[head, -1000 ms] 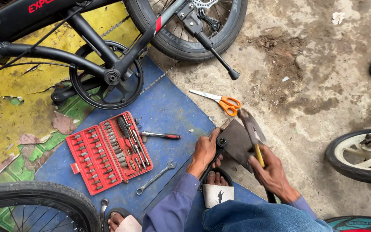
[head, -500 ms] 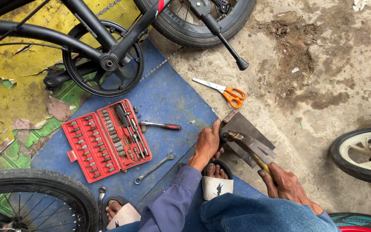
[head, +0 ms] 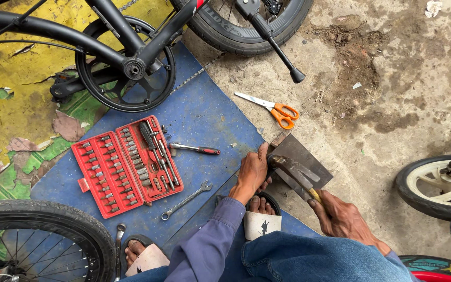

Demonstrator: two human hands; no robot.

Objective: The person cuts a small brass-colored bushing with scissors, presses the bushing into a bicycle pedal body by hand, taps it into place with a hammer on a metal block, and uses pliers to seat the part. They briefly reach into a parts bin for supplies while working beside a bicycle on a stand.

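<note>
My left hand [head: 252, 173] presses down beside a grey metal block [head: 305, 156] that rests on the ground at the blue mat's edge; what lies under its fingers is hidden. My right hand [head: 341, 218] grips the yellow handle of a hammer [head: 294, 173], whose dark head sits low on the block next to my left fingers. My sandalled foot [head: 259, 209] is tucked just below the left hand.
An open red socket set [head: 127, 165], a red-handled screwdriver [head: 194, 149] and a spanner [head: 186, 200] lie on the blue mat [head: 204, 112]. Orange scissors [head: 273, 108] rest on the concrete. A black bicycle frame [head: 131, 62] and wheels ring the spot.
The hammer has swung down from raised above the block onto it, beside my left hand. My left hand has stayed put, and the view has shifted slightly.
</note>
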